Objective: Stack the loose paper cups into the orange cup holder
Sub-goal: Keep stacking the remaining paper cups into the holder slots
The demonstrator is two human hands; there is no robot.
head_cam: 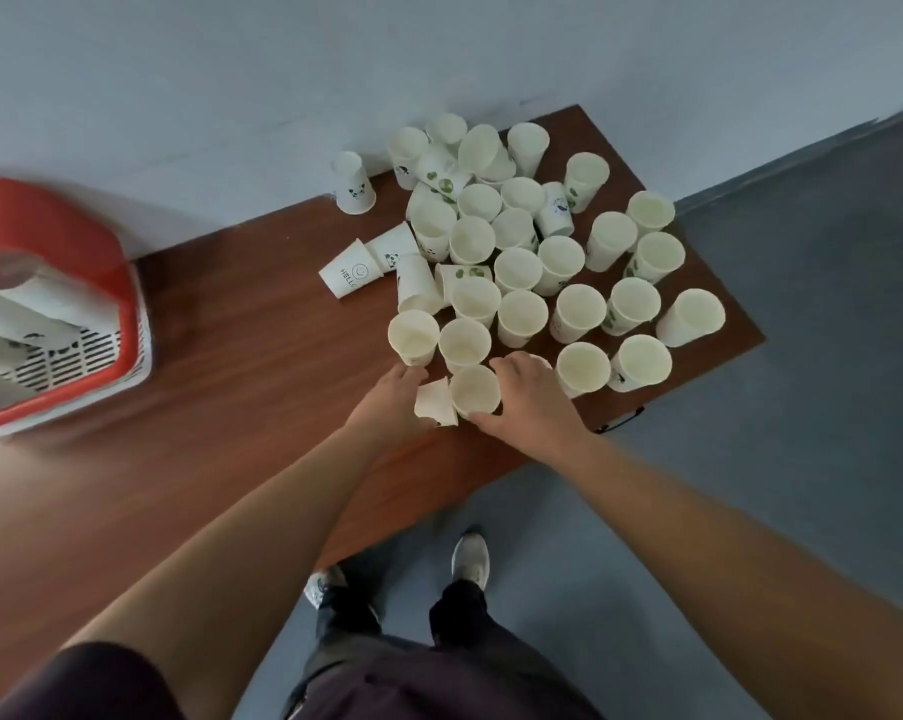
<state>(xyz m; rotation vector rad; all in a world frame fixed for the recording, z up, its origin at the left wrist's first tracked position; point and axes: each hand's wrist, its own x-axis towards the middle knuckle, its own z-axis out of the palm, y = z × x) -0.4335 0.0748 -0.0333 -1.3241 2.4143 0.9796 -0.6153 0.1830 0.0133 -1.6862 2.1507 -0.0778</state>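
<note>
Early days on this one, I'd say. The orange cup holder had a few nested stacks lying in it, but a big crowd of loose paper cups sat on the worktop, well to the holder's right. The right hand was wrapped round an upright cup, and the left hand gripped a tipped cup just beside it.

1. Both bare forearms stretched forward from the lower corners and converged, bringing the hands close together but apart.
2. The left hand lay back-up, wrist straight, its fingers curled round a tipped cup.
3. The right hand turned sideways, fingers arched on the far side and thumb on the near side, gripping an upright cup.
</note>
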